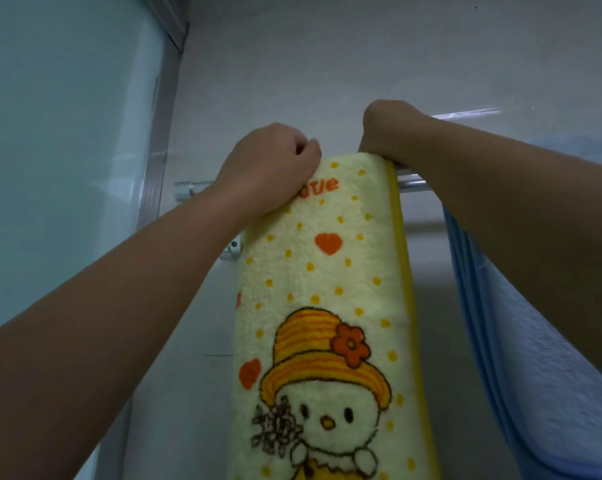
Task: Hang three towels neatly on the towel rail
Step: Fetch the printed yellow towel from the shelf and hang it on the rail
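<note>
A pale yellow towel [327,271] with orange dots, hearts and a cartoon chick in a hat hangs over the silver towel rail [412,183] in the middle of the view. My left hand [271,164] grips the towel's top left corner at the rail. My right hand [393,129] is closed on its top right corner, over the rail. A blue towel [534,323] hangs on the same rail to the right, partly behind my right forearm. No third towel is visible.
The rail's left bracket [185,190] is fixed to the white wall near a metal-framed glass panel [67,150] on the left. A second lower bracket [233,251] shows beside the yellow towel. A further bar [465,114] runs above the rail at right.
</note>
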Motion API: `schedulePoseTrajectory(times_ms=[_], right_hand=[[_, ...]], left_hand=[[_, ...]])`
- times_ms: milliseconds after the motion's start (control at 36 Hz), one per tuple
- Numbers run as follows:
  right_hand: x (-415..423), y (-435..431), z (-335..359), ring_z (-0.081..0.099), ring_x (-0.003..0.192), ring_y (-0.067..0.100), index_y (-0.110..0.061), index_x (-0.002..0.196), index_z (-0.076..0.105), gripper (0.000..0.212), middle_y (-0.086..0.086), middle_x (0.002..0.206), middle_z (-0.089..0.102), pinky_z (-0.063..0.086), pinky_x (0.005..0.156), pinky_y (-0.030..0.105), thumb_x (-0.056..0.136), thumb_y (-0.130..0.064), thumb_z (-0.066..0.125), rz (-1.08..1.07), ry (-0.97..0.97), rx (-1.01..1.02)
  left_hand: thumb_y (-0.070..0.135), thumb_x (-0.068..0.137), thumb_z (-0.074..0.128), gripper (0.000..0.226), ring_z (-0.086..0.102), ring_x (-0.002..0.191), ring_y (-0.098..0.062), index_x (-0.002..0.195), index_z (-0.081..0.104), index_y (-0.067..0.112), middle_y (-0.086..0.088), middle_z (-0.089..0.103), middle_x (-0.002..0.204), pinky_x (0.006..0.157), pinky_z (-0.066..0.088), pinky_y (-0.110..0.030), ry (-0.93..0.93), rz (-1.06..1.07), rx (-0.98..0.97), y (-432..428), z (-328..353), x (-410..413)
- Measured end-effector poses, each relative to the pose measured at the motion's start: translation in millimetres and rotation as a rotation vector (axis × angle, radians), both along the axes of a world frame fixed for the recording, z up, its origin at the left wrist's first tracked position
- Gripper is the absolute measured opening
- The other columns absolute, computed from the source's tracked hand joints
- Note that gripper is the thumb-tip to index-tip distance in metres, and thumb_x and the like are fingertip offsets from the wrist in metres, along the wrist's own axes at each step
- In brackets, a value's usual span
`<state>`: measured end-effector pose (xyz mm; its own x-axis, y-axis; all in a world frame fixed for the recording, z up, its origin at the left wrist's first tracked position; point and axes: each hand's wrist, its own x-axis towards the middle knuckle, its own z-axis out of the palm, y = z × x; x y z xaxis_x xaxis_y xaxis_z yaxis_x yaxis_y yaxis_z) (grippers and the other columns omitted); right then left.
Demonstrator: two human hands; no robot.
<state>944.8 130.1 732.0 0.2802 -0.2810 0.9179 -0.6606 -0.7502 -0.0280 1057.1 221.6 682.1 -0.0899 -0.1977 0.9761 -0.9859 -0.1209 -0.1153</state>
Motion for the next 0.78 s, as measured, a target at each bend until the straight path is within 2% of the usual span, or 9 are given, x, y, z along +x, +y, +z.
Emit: schedulePoseTrajectory(times_ms=[111,167,250,333,417,500,611,722,778], right_hand=[[-2.2,1.6,-3.2,0.045,0.078,0.027,-0.006,0.059,0.037,0.029,0.009,0.067,0.042,0.033,0.067,0.029,0.083,-0.008,0.053,0.113,-0.116,-0.097],[-3.7,8.6,-5.0,0.049,0.082,0.025,-0.001,0.078,0.053,0.015,0.009,0.08,0.052,0.036,0.068,0.029,0.085,-0.014,0.05,0.207,-0.174,-0.16],[-7.0,25.0,-13.0,0.059,0.088,0.028,0.0,0.096,0.062,0.026,0.013,0.094,0.065,0.046,0.073,0.032,0.085,-0.02,0.049,0.337,-0.131,-0.191],[-7.0,35.3,-26.6,0.055,0.072,0.024,-0.001,0.087,0.063,0.033,0.01,0.08,0.063,0.04,0.056,0.032,0.088,-0.029,0.047,0.325,0.019,-0.249],[-5.1,37.4,-40.4,0.04,0.057,0.011,-0.013,0.063,0.047,0.038,0.0,0.063,0.045,0.027,0.047,0.026,0.091,-0.038,0.04,0.239,0.107,-0.296],[-4.9,34.4,-50.2,0.039,0.061,0.02,-0.017,0.058,0.036,0.042,0.0,0.062,0.038,0.024,0.051,0.03,0.094,-0.039,0.034,0.201,0.163,-0.283],[-6.7,29.3,-55.6,0.042,0.074,0.021,-0.012,0.072,0.046,0.041,0.0,0.066,0.039,0.026,0.061,0.029,0.096,-0.039,0.028,0.203,0.2,-0.233],[-7.0,33.2,-49.7,0.042,0.076,0.021,-0.017,0.059,0.035,0.044,-0.001,0.064,0.037,0.027,0.067,0.029,0.096,-0.038,0.026,0.183,0.226,-0.141],[-6.2,35.4,-47.0,0.042,0.08,0.021,-0.011,0.064,0.04,0.042,0.003,0.071,0.042,0.029,0.071,0.029,0.096,-0.035,0.025,0.184,0.242,-0.089]], left_hand=[[0.03,0.096,0.033,0.053,0.033,0.045,-0.016,0.045,0.03,0.015,-0.002,0.034,0.047,0.048,0.023,-0.034,-0.006,0.067,-0.104,-4.7,-7.3,0.0],[0.031,0.096,0.031,0.054,0.033,0.046,-0.017,0.044,0.032,0.014,-0.002,0.035,0.047,0.054,0.025,-0.033,0.01,0.073,-0.084,-4.0,-5.3,-1.3],[0.033,0.095,0.03,0.054,0.036,0.048,-0.018,0.045,0.036,0.014,-0.003,0.039,0.049,0.057,0.03,-0.031,0.059,0.068,-0.008,-2.3,-1.0,-1.7],[0.035,0.096,0.031,0.05,0.038,0.052,-0.017,0.051,0.039,0.015,-0.002,0.042,0.056,0.056,0.029,-0.032,0.117,0.107,0.086,-0.1,2.1,-3.6],[0.021,0.093,0.036,0.036,0.049,0.063,-0.024,0.064,0.051,0.005,-0.012,0.054,0.073,0.052,0.028,-0.032,0.189,0.117,0.198,6.6,5.7,-10.7],[0.014,0.091,0.04,0.03,0.049,0.063,-0.024,0.066,0.054,0.006,-0.011,0.054,0.076,0.05,0.026,-0.03,0.288,0.077,0.308,10.1,11.5,-13.5],[0.025,0.091,0.043,0.037,0.042,0.057,-0.013,0.054,0.047,0.018,0.001,0.047,0.063,0.052,0.031,-0.028,0.335,-0.006,0.404,10.6,15.5,-12.9],[0.027,0.094,0.036,0.038,0.047,0.063,-0.015,0.064,0.054,0.012,-0.003,0.053,0.07,0.057,0.036,-0.029,0.316,-0.039,0.368,11.7,11.3,-9.9],[0.025,0.094,0.036,0.04,0.041,0.059,-0.017,0.058,0.046,0.01,-0.005,0.045,0.062,0.056,0.031,-0.031,0.245,-0.046,0.272,11.7,5.6,-5.9]])
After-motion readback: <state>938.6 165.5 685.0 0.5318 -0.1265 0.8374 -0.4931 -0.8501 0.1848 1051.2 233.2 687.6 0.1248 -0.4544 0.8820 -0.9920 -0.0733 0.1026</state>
